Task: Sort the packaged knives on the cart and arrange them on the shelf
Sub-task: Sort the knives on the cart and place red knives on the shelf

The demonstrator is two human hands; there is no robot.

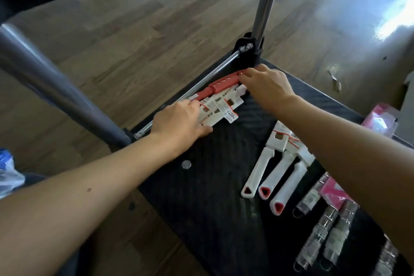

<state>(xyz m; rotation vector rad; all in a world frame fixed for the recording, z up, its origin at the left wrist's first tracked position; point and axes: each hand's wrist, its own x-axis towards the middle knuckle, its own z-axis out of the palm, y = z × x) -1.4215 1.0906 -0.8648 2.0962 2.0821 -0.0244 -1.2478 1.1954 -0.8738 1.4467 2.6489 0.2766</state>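
A red-handled packaged knife (pixel 220 84) lies along the far edge of the black cart deck (pixel 212 186), on top of a pile of white knife packages (pixel 220 107). My left hand (pixel 179 122) holds the near end of that pile, thumb on the deck beside it. My right hand (pixel 266 86) pinches the far end of the red knife near the cart's corner post. Three white-handled packaged knives (pixel 275 177) with red triangular ends lie side by side on the deck at the right.
Several clear-wrapped cylindrical items (pixel 324 233) and pink packages (pixel 333 192) lie at the deck's right side. Chrome cart posts (pixel 265 4) and a grey handle bar (pixel 51 87) rise at the corners. Wooden floor surrounds the cart. A plastic bag (pixel 9 172) sits at the left.
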